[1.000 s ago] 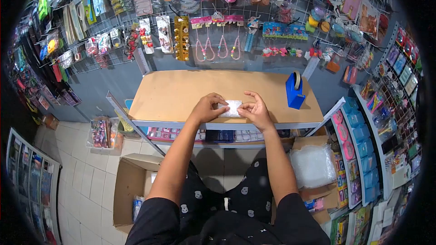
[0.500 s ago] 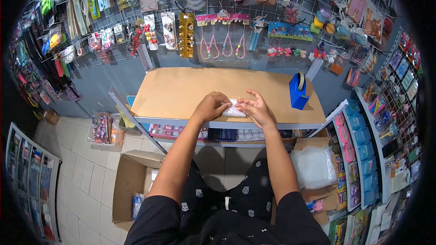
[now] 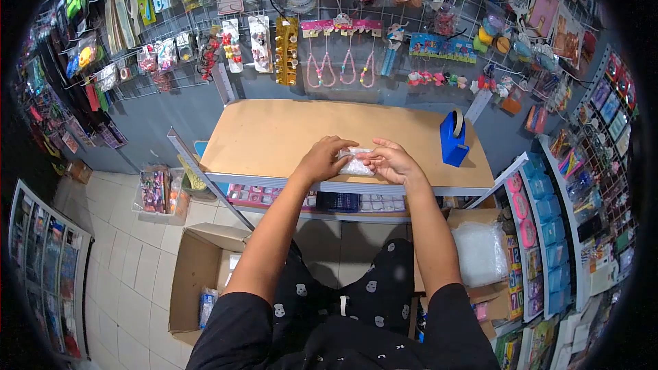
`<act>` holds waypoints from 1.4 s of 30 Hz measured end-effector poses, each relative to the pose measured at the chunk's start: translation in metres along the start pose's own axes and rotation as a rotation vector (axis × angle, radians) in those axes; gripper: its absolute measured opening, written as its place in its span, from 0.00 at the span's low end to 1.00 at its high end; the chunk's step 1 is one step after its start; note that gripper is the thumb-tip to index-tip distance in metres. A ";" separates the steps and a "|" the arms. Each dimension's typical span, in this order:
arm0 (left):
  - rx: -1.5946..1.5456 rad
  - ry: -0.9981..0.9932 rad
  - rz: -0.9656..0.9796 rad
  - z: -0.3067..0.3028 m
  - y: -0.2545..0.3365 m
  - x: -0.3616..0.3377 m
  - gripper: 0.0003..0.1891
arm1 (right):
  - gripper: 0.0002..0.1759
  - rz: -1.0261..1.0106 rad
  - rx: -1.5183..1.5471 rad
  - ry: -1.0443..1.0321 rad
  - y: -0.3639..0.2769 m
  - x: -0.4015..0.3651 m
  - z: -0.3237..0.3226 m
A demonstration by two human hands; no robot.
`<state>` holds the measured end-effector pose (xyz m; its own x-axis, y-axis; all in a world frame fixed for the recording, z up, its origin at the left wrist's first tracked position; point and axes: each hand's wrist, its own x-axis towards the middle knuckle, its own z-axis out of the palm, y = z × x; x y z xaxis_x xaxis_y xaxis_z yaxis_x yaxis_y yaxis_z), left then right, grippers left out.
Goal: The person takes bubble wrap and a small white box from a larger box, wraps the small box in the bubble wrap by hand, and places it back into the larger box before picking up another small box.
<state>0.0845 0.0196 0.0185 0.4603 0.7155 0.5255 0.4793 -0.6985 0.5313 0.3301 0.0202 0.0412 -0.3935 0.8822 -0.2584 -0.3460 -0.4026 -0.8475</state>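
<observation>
A small bundle of clear bubble wrap [image 3: 357, 167] lies near the front edge of the wooden tabletop [image 3: 288, 123]; what it encloses is hidden. My left hand [image 3: 323, 157] grips the bundle's left end, thumb pressed on top. From the other side, my right hand [image 3: 389, 162] pinches its right edge between thumb and fingers. Further right on the tabletop stands a blue tape dispenser [image 3: 453, 140] with a roll of tape in it, apart from both hands.
Packaged accessories hang on a wire rack [image 3: 343, 24] behind the table. An open cardboard box [image 3: 188, 281] sits on the floor at left. At right, a stack of bubble wrap sheets [image 3: 480, 253] rests beside shelves of blue boxes [image 3: 552, 233]. Boxed goods fill the shelf underneath.
My right hand's raised fingers have come down and curled in toward the bubble wrap. My left hand stays at the left end. The view has shifted slightly.
</observation>
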 end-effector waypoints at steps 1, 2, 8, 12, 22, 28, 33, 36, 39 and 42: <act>0.019 -0.017 0.000 0.001 -0.002 0.000 0.16 | 0.43 0.009 0.017 -0.007 0.000 0.002 -0.003; 0.039 -0.033 0.000 0.002 -0.005 -0.001 0.16 | 0.41 0.018 0.033 -0.013 0.000 0.005 -0.007; 0.047 -0.030 0.032 0.004 -0.006 -0.002 0.13 | 0.32 0.321 0.424 -0.197 0.000 0.026 -0.039; 0.087 -0.022 0.051 0.007 -0.008 -0.001 0.13 | 0.38 0.201 0.348 -0.145 -0.008 -0.004 -0.016; 0.111 -0.041 0.039 0.007 -0.005 -0.001 0.13 | 0.36 0.130 0.648 -0.227 0.023 -0.034 -0.019; 0.064 -0.054 0.028 0.003 -0.002 0.000 0.13 | 0.24 -0.240 0.009 0.105 0.030 -0.044 -0.017; 0.045 -0.058 0.032 0.004 -0.004 0.001 0.13 | 0.16 -0.784 -0.730 0.245 0.041 -0.010 -0.015; 0.043 -0.058 0.037 0.004 -0.005 0.001 0.12 | 0.20 -0.775 -1.061 0.234 0.036 -0.007 -0.009; 0.050 -0.048 0.019 0.003 -0.002 0.001 0.12 | 0.21 -0.749 -1.208 0.204 0.038 -0.008 -0.008; 0.031 -0.030 -0.024 0.002 0.003 -0.001 0.12 | 0.19 -0.819 -1.261 0.202 0.043 -0.006 -0.010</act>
<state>0.0870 0.0173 0.0179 0.4703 0.7325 0.4922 0.5135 -0.6807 0.5224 0.3261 -0.0001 0.0018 -0.3039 0.8123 0.4977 0.5697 0.5737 -0.5885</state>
